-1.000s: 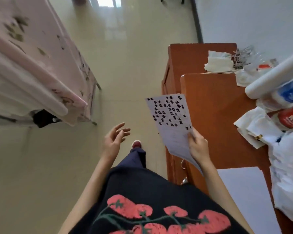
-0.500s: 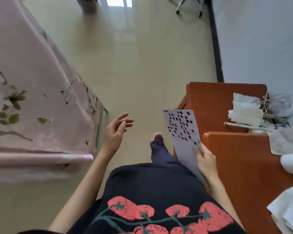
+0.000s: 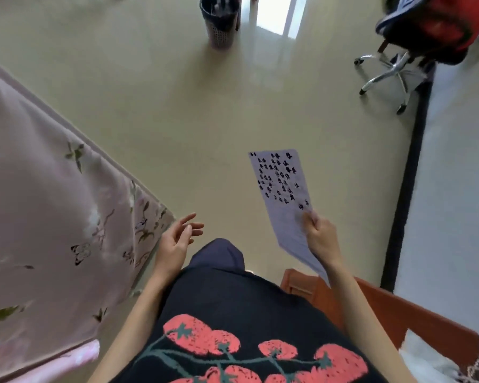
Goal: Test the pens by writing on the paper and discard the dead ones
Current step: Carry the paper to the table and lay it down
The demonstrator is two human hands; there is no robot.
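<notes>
My right hand [image 3: 320, 236] grips a white sheet of paper [image 3: 281, 186] by its lower edge, out in front of me above the floor. Several rows of dark pen marks cover the sheet's upper half. My left hand [image 3: 177, 239] hangs empty at my left side, palm turned inward and fingers spread. No pens are in view.
A dark mesh waste bin [image 3: 220, 22] stands on the floor at the far top centre. An office chair [image 3: 393, 64] with a red and black seat is at the top right. A pink floral cloth [image 3: 53, 217] drapes along the left. The wooden desk corner [image 3: 398, 308] is behind my right arm.
I have walked forward past the desk, which has slid from the right to the lower right corner. The waste bin and chair have come into view. The paper stays in my right hand.
</notes>
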